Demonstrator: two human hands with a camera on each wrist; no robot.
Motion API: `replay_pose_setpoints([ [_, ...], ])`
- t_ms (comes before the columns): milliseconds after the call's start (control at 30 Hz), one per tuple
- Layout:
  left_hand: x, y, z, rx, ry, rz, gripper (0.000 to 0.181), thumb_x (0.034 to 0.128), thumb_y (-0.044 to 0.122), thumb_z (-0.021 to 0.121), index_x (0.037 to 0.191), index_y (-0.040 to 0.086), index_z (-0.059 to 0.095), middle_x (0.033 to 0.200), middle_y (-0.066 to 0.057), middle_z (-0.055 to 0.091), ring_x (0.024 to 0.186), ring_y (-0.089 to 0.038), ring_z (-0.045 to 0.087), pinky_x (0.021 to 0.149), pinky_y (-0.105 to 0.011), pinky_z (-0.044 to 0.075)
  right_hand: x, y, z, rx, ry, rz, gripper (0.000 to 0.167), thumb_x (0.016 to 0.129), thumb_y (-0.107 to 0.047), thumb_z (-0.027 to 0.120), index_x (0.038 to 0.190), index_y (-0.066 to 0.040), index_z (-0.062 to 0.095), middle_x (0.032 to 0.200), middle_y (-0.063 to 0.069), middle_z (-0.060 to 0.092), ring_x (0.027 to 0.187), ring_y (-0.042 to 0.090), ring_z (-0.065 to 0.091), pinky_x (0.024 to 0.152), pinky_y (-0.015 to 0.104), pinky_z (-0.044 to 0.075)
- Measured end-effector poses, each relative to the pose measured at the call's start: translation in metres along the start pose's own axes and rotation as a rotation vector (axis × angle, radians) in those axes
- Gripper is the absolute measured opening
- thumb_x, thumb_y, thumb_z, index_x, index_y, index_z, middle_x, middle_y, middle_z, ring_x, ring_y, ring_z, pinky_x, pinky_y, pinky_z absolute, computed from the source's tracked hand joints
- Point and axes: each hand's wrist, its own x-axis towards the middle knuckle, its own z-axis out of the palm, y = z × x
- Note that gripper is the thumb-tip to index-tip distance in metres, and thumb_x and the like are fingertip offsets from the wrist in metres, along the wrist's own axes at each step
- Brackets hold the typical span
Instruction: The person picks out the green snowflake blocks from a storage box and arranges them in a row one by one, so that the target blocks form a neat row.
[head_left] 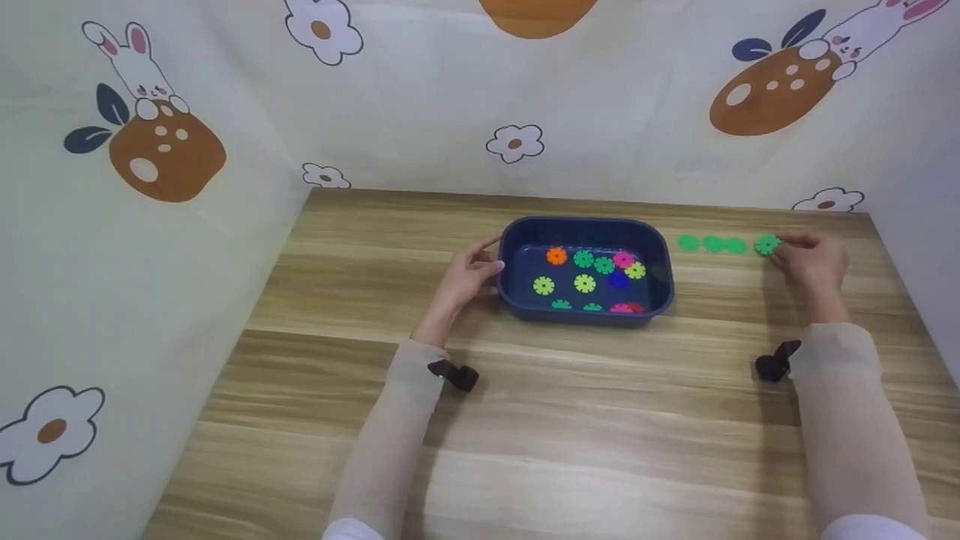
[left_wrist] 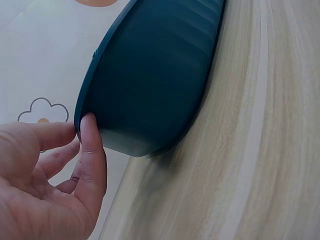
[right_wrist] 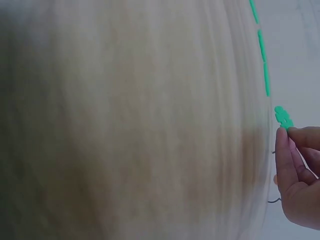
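While between right fingers (right_wrist: 284,160), green disc (head_left: 766,244)

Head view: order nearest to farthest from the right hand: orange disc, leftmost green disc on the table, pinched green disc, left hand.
1. Pinched green disc: at the right hand's fingertips.
2. Leftmost green disc: on the table, right of the bin.
3. Orange disc: inside the bin, toward its left.
4. Left hand: at the bin's left end.

Pale backdrop (head_left: 420,97) with rabbits (head_left: 141,71), brown fruit (head_left: 184,154) and white flowers (head_left: 515,143) behind a wood-grained tabletop (head_left: 360,270)
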Motion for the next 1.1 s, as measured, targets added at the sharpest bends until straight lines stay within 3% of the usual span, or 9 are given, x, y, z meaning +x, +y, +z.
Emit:
replay_pose_setpoints([
  [300, 0.000, 0.000, 0.000, 0.013, -0.001, 0.007, 0.052, 0.0952, 0.001, 0.061, 0.145, 0.013, 0.052, 0.106, -0.006, 0.050, 0.082, -0.012, 0.056, 0.067, -0.031, 0.062, 0.001, -0.002, 0.002, -0.111, -0.029, 0.032, 0.041, 0.098, -0.014, 0.061, 0.138, -0.008, 0.056, 0.099, -0.015, 0.055, 0.087, -0.008, 0.056, 0.078, 0.008, 0.054],
  [533, -0.001, 0.001, 0.000, 0.023, -0.002, 0.007, 0.052, 0.0959, 0.002, 0.060, 0.146, 0.014, 0.051, 0.106, -0.005, 0.052, 0.086, -0.011, 0.057, 0.064, -0.026, 0.061, 0.000, -0.002, 0.005, -0.228, -0.002, -0.019, 0.040, 0.096, -0.015, 0.062, 0.135, -0.006, 0.060, 0.079, -0.025, 0.053, 0.089, -0.001, 0.049, 0.073, 0.008, 0.047],
  [700, 0.000, 0.001, 0.000, 0.029, -0.001, -0.004, 0.052, 0.0962, 0.003, 0.060, 0.146, 0.015, 0.051, 0.105, -0.003, 0.053, 0.086, -0.010, 0.057, 0.066, -0.027, 0.061, 0.000, -0.003, 0.004, -0.276, 0.022, -0.037, 0.041, 0.095, -0.018, 0.063, 0.134, -0.004, 0.060, 0.084, -0.022, 0.057, 0.093, 0.002, 0.047, 0.072, 0.007, 0.043],
  [800, 0.001, 0.001, 0.000, 0.028, -0.003, -0.006, 0.052, 0.0962, 0.003, 0.061, 0.146, 0.015, 0.051, 0.105, -0.003, 0.053, 0.085, -0.010, 0.057, 0.069, -0.031, 0.062, -0.001, -0.003, 0.002, -0.230, 0.014, -0.026, 0.038, 0.095, -0.018, 0.064, 0.131, -0.007, 0.063, 0.076, -0.027, 0.058, 0.092, 0.001, 0.048, 0.069, 0.005, 0.046],
  [900, 0.000, 0.001, 0.000, 0.024, -0.004, -0.010, 0.052, 0.0960, 0.003, 0.061, 0.146, 0.015, 0.051, 0.106, -0.004, 0.054, 0.085, -0.010, 0.057, 0.069, -0.032, 0.062, -0.004, -0.006, 0.002, -0.131, -0.005, -0.025, 0.024, 0.095, -0.018, 0.065, 0.118, -0.017, 0.070, 0.065, -0.032, 0.055, 0.082, -0.007, 0.053, 0.070, 0.004, 0.049],
  [1000, 0.000, 0.001, 0.000, 0.018, 0.000, -0.016, 0.053, 0.0958, 0.003, 0.061, 0.146, 0.016, 0.051, 0.106, -0.005, 0.053, 0.085, -0.010, 0.057, 0.065, -0.027, 0.061, -0.009, -0.013, 0.006, -0.062, -0.037, -0.075, 0.011, 0.095, -0.019, 0.065, 0.103, -0.023, 0.071, 0.066, -0.032, 0.058, 0.073, -0.011, 0.059, 0.069, 0.006, 0.053],
  [1100, 0.000, 0.001, 0.001, 0.014, 0.006, -0.023, 0.052, 0.0958, 0.003, 0.062, 0.145, 0.016, 0.052, 0.106, -0.004, 0.053, 0.087, -0.011, 0.057, 0.061, -0.023, 0.059, -0.018, -0.025, 0.015, 0.034, -0.080, -0.155, 0.009, 0.095, -0.014, 0.065, 0.098, -0.021, 0.071, 0.070, -0.028, 0.063, 0.070, -0.010, 0.064, 0.069, 0.008, 0.055],
])
